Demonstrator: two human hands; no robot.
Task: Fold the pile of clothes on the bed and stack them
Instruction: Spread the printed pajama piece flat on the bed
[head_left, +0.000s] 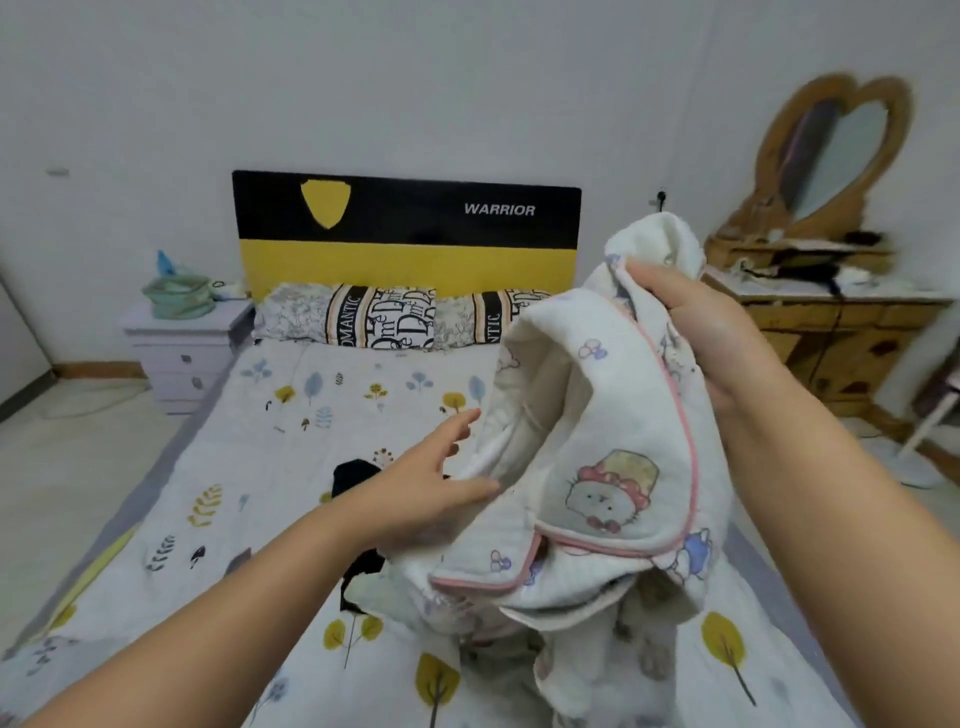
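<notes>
The right hand (691, 322) grips a white printed garment (597, 441) (pink-trimmed) above the bed (260, 441); the left hand (431, 483) touches it.

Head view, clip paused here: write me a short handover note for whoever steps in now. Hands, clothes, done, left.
Right hand: grips the white cartoon-print garment by its upper edge, holding it above the bed.
Left hand: open, fingers straight, touching the garment's left side.
Clothes: a dark garment lies on the bed behind the left hand; more pale clothes lie crumpled under the raised one.
Done: no folded stack visible.
Left: fold the held garment, then the rest, and stack.
</notes>
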